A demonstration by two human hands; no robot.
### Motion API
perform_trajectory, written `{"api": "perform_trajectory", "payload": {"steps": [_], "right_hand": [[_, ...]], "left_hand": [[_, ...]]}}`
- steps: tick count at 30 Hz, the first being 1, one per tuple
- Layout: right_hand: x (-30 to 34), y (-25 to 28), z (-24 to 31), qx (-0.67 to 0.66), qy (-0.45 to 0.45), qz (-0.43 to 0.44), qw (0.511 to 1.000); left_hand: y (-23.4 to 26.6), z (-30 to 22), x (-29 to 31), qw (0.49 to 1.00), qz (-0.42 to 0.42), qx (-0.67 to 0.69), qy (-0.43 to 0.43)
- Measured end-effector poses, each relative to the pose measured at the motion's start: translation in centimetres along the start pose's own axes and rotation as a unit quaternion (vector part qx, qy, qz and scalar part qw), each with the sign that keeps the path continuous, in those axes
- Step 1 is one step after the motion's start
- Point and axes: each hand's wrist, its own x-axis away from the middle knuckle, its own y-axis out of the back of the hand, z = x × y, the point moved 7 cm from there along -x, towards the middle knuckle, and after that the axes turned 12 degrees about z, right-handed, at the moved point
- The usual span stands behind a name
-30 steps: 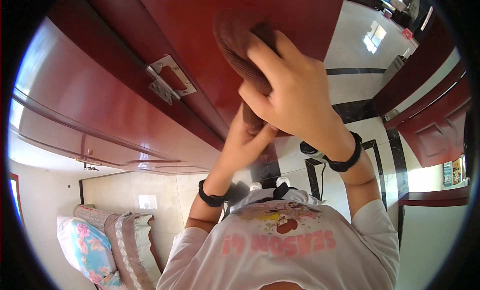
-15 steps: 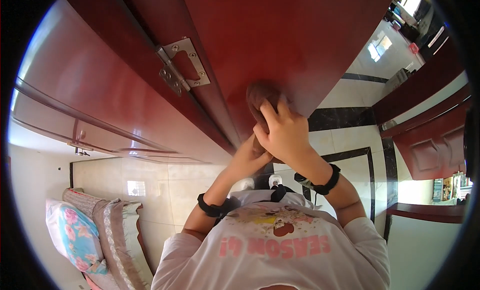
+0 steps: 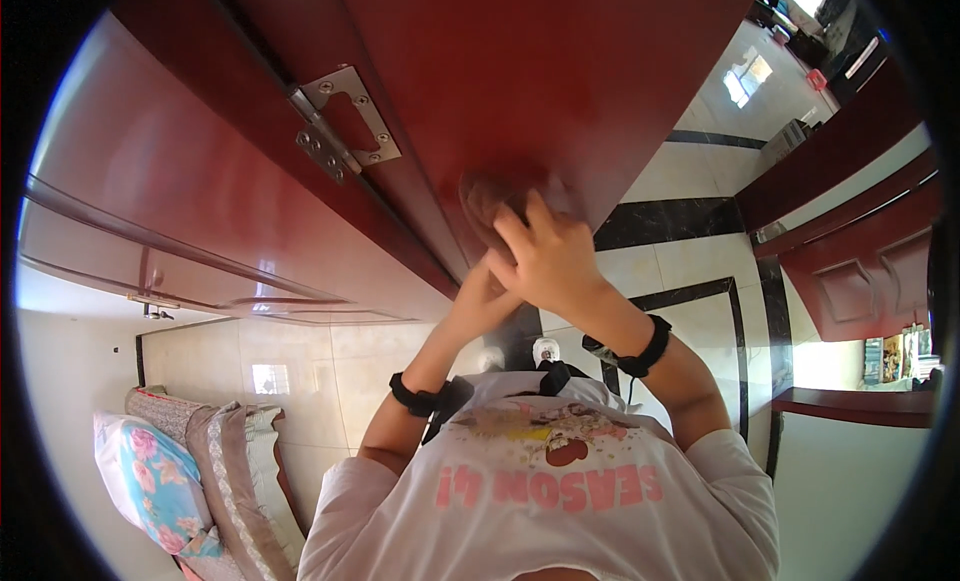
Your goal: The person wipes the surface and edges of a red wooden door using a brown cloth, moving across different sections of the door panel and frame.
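Observation:
A dark brown cloth (image 3: 480,203), bunched up, is pressed against the glossy red wooden door frame (image 3: 500,71). My right hand (image 3: 552,259) lies over the cloth with its fingers bent and pushing it onto the wood. Just below and to the left, my left hand (image 3: 490,299) is close against the right one, its fingers mostly hidden; what it grips, if anything, I cannot make out. Up and to the left of the cloth, a metal hinge (image 3: 350,121) joins the frame to the red door (image 3: 170,151).
Pale floor tiles (image 3: 310,381) with black borders lie below. A couch with a brown cover (image 3: 230,451) and a floral cushion (image 3: 150,481) stands at the lower left. On the right are a red panelled door (image 3: 870,281) and a red-topped ledge (image 3: 850,406).
Both hands and the cloth have shifted a little left in the picture and slightly closer to the hinge's side. The whole view has also moved slightly. My grip looks the same.

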Motion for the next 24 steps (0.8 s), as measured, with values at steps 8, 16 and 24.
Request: {"api": "perform_trajectory", "payload": {"steps": [8,16,24], "right_hand": [[3.9,-3.1,-4.4,0.086,-0.127,-0.003,0.988],[8.1,-2.3,-6.7,-0.057,-0.204,0.027,0.977],[8.0,3.5,-3.8,-0.16,-0.109,-0.098,0.976]], "left_hand": [[-2.1,5.2,-3.5,0.994,0.047,-0.096,-0.023],[-5.5,7.5,-2.6,0.965,0.209,-0.093,0.127],[-6.2,0.4,-1.8,0.97,0.237,-0.045,0.025]]}}
